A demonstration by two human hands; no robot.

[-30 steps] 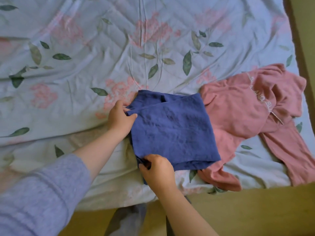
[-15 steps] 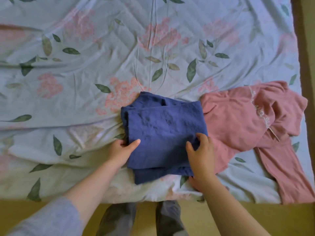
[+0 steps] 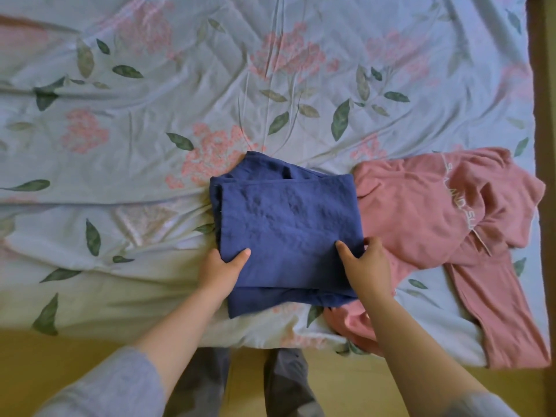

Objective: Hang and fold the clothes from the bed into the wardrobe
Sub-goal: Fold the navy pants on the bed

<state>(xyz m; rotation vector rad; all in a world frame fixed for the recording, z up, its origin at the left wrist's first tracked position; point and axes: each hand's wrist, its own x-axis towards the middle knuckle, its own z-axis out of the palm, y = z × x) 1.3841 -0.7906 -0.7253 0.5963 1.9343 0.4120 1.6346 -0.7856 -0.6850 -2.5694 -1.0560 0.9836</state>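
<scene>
Blue garment point(image 3: 285, 233): we see it folded into a rough rectangle, lying on the floral bedsheet point(image 3: 150, 139) near the bed's front edge, its right side overlapping the pink garment point(image 3: 421, 218).
Left hand point(image 3: 218, 272): grips the lower left edge, thumb laid on top; the other fingers are hidden under the cloth.
Right hand point(image 3: 367, 266): grips the lower right edge, thumb on top and fingers curled at the border; we cannot see their tips.
Pink garment: spread unfolded, partly covered by the blue one and the right forearm; its white lettering is creased and unreadable.
Lower frame: grey sleeve point(image 3: 114, 386) cut off.
</scene>
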